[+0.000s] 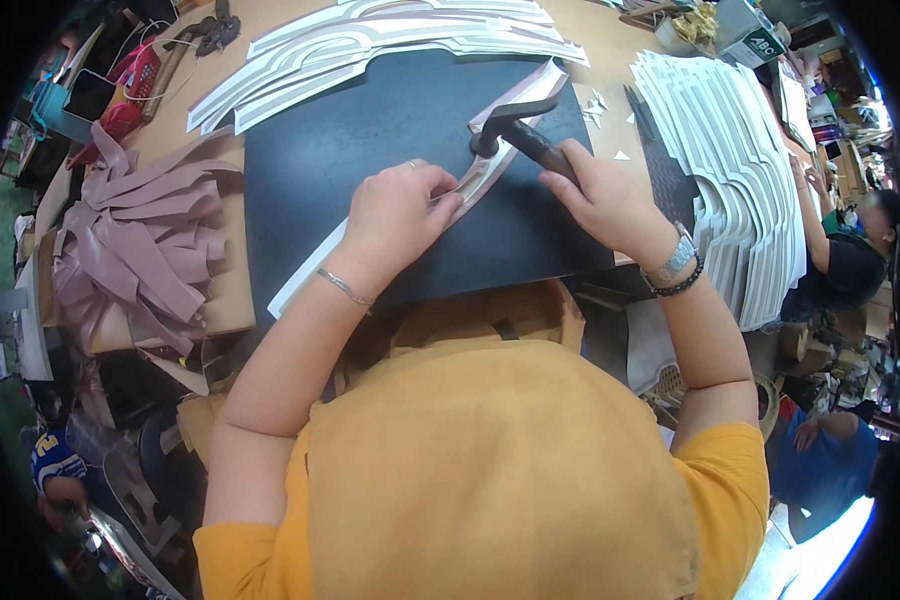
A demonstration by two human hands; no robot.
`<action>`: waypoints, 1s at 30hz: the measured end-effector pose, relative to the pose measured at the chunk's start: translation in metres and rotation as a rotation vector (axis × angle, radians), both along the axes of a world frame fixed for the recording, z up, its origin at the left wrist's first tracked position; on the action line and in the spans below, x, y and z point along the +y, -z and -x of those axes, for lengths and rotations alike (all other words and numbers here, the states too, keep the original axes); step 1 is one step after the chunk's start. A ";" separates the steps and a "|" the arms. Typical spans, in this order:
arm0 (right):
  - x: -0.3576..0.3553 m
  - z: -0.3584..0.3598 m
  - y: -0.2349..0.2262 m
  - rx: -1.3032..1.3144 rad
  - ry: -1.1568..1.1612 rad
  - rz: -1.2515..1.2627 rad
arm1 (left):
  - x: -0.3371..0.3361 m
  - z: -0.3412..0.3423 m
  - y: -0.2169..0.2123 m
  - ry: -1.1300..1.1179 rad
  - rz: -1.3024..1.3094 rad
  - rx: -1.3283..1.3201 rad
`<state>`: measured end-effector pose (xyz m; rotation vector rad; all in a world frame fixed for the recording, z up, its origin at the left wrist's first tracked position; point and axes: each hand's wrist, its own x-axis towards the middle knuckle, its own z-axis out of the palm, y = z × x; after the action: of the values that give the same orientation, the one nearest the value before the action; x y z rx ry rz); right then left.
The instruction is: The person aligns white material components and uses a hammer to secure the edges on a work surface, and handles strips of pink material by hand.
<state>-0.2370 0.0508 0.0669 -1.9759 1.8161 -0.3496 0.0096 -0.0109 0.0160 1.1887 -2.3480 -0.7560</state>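
A long curved strip (487, 179), white with mauve leather-like edging, lies slantwise across the black work mat (310, 170). My left hand (398, 215) is closed on the strip's edge near its middle, thumb and fingertips pinched together. In my right hand (610, 200) is the dark handle of a hammer (515, 122). The round face of the hammer is down at the strip, just beyond my left fingertips. Whether it touches the strip I cannot tell. Part of the strip is hidden under my left hand and the hammer.
Similar white strips (370, 45) lie along the mat's far edge. More layered white pieces (725, 170) fill the right side. Loose mauve strips (145, 225) heap at the left. Scissors (638, 112) and white scraps (596, 106) lie right of the mat. Another person (855, 245) sits far right.
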 end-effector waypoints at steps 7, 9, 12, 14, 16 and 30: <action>0.009 -0.017 -0.005 0.010 -0.124 0.163 | 0.010 0.004 0.006 0.094 0.421 -0.080; 0.005 -0.014 -0.013 0.142 -0.081 0.101 | 0.011 0.005 0.007 0.093 0.466 -0.115; 0.007 -0.011 -0.017 0.090 -0.062 0.237 | 0.013 0.008 0.009 0.072 0.448 -0.114; 0.013 -0.014 -0.014 0.095 -0.069 0.161 | 0.011 0.018 0.009 0.043 0.428 -0.091; 0.015 -0.011 -0.002 0.067 -0.056 0.108 | 0.012 0.016 0.000 0.009 0.251 -0.054; 0.017 -0.006 -0.007 0.109 -0.045 0.186 | 0.014 0.005 0.003 0.029 0.210 -0.019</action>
<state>-0.2314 0.0679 0.0744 -2.1972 1.8611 -0.4183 0.0044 0.0031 0.0129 1.0784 -2.3960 -0.4943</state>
